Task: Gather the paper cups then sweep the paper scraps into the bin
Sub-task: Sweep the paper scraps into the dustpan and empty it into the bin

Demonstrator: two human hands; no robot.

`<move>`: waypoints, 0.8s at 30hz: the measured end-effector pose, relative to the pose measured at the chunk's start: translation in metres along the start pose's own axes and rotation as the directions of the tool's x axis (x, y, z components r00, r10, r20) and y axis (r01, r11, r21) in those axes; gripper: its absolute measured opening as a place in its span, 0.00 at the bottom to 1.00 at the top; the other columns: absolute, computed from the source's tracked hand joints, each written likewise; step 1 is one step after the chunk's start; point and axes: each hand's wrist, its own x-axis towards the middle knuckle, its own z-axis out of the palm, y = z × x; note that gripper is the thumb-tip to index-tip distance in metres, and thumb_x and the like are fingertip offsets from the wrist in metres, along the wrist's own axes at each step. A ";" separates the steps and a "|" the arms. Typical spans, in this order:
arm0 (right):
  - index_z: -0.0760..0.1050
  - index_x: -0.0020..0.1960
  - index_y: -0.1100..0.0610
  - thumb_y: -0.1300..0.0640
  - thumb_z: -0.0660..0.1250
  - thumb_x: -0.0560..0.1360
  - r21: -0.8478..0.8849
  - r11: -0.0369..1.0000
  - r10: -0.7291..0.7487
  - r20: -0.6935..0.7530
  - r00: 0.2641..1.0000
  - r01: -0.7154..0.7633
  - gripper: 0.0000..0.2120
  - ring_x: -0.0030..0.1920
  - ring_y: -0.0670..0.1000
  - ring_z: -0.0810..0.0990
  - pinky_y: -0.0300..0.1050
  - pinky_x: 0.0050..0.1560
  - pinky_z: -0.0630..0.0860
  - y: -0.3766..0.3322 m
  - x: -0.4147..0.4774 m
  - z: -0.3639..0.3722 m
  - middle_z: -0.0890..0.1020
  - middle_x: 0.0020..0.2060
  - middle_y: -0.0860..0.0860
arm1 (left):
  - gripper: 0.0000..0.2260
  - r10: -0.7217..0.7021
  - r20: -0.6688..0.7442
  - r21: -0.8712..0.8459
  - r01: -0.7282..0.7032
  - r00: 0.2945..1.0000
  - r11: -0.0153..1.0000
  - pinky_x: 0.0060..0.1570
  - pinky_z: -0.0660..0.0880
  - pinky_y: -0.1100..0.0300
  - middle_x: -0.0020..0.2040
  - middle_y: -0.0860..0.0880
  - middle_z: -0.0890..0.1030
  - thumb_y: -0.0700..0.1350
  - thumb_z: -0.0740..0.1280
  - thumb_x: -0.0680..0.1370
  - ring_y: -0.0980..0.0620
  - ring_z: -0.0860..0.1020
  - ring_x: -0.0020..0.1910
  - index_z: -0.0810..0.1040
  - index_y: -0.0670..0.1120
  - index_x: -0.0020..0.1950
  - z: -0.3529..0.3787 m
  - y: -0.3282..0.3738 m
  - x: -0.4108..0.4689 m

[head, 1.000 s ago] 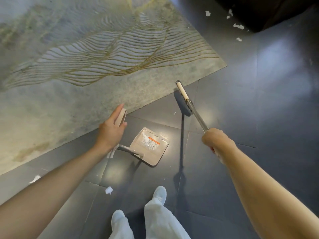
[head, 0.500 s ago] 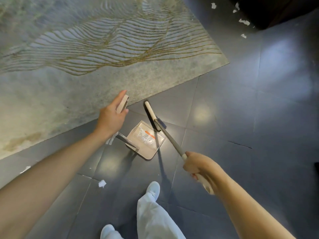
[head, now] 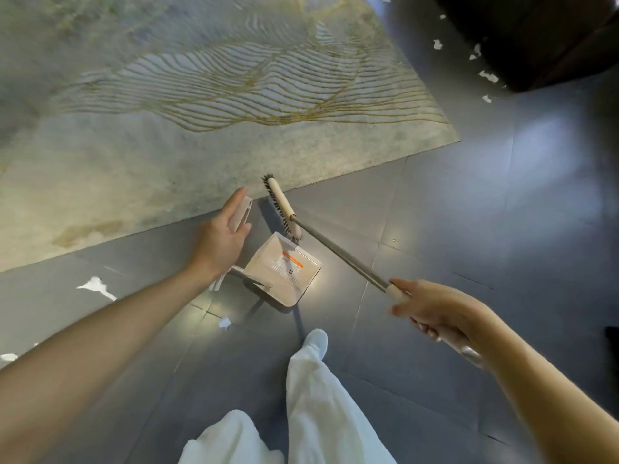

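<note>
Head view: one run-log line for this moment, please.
left hand holds dustpan | right hand grips broom | brush head beside dustpan mouth | scraps lie on floor

Grey-green rug (head: 201, 155) with gold wavy lines; beige dustpan (head: 284, 272).

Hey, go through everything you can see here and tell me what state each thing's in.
Dustpan, tray resting on the tiles, handle raised.
Broom, brush head down at the Dustpan's mouth.
Left hand, holding the Dustpan's handle.
Right hand, gripping the Broom's shaft.
Paper scraps, loose on the tiles, unswept.
Rug, lying flat.
</note>
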 end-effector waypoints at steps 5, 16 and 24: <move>0.71 0.64 0.49 0.58 0.65 0.78 0.105 0.994 -0.015 -0.065 0.998 0.022 0.16 0.20 0.45 0.68 0.36 0.22 0.67 -0.018 -0.034 0.094 0.70 0.26 0.52 | 0.28 -0.009 -0.011 -0.032 0.008 1.000 0.999 0.59 0.63 0.73 0.68 0.61 0.70 0.41 0.66 0.79 0.60 0.69 0.67 0.64 0.62 0.74 -0.076 -0.050 -0.078; 0.70 0.56 0.62 0.66 0.57 0.74 -0.021 0.999 0.035 -0.067 0.997 -0.036 0.11 0.28 0.53 0.69 0.43 0.30 0.67 -0.060 -0.046 0.289 0.72 0.28 0.57 | 0.27 -0.108 -0.092 -0.006 0.108 0.990 0.994 0.49 0.62 0.82 0.62 0.64 0.72 0.42 0.67 0.78 0.69 0.71 0.55 0.65 0.64 0.73 -0.203 -0.154 -0.269; 0.72 0.61 0.65 0.68 0.59 0.74 -0.194 0.981 0.022 0.004 1.000 -0.021 0.16 0.35 0.58 0.74 0.45 0.34 0.71 -0.055 -0.050 0.356 0.79 0.40 0.62 | 0.29 -0.204 -0.078 -0.029 0.202 0.976 0.979 0.65 0.68 0.61 0.66 0.62 0.74 0.40 0.66 0.78 0.57 0.74 0.65 0.64 0.71 0.68 -0.203 -0.207 -0.336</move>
